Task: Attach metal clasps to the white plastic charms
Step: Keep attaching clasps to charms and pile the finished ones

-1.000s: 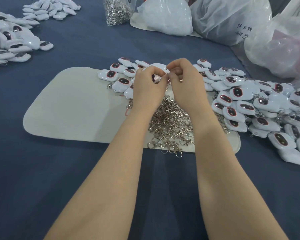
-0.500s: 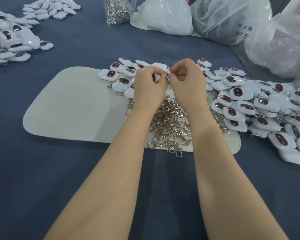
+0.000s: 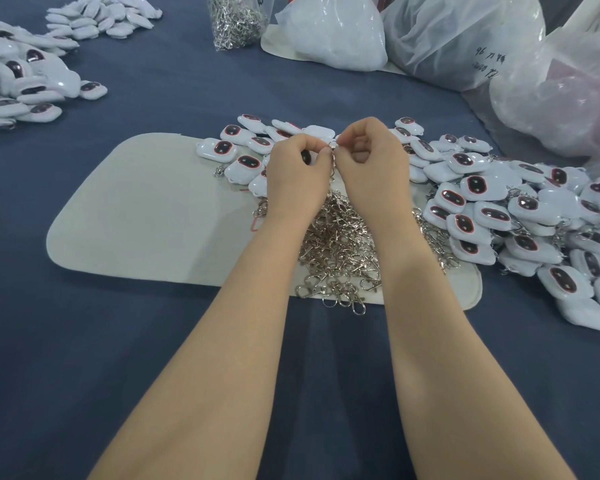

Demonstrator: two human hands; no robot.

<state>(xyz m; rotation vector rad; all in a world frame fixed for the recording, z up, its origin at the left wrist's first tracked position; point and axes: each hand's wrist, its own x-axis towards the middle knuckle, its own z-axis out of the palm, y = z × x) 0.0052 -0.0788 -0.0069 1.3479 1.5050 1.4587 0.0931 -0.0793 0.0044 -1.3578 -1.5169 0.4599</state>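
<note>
**A:** Head view first. Where are the hands?

**B:** Both are raised over the far edge of the pale pad (image 3: 146,216), and their fingertips meet. The left hand (image 3: 297,168) is curled tight, thumb and forefinger pinched together. The right hand (image 3: 371,161) is curled too, and its thumb and forefinger nip the held clasp (image 3: 332,145), a small silver ring that shows between the two hands.

**A:** And the charm being worked on?

**B:** The held charm (image 3: 306,156) sits inside the left hand's curl. Only a dark patch of it shows between the fingers, so I cannot tell whether the clasp is through it.

**A:** Where is the rest of the stock?

**B:** The loose clasps (image 3: 340,247) lie heaped on the pad under the wrists, and a few spill over its near edge. A row of white charms (image 3: 236,147) lies on the pad just beyond the left hand. The big charm pile (image 3: 520,216) spreads off the pad's right end onto the blue cloth (image 3: 84,358), with some clasps among it.

**A:** Anything further back?

**B:** The far-left charms (image 3: 25,84) lie well apart from the pad, with a smaller heap (image 3: 101,15) behind them. A clear bag of clasps (image 3: 234,19) stands at the top. Beside it are the white plastic bags (image 3: 336,32), one with handwriting I cannot read.
</note>
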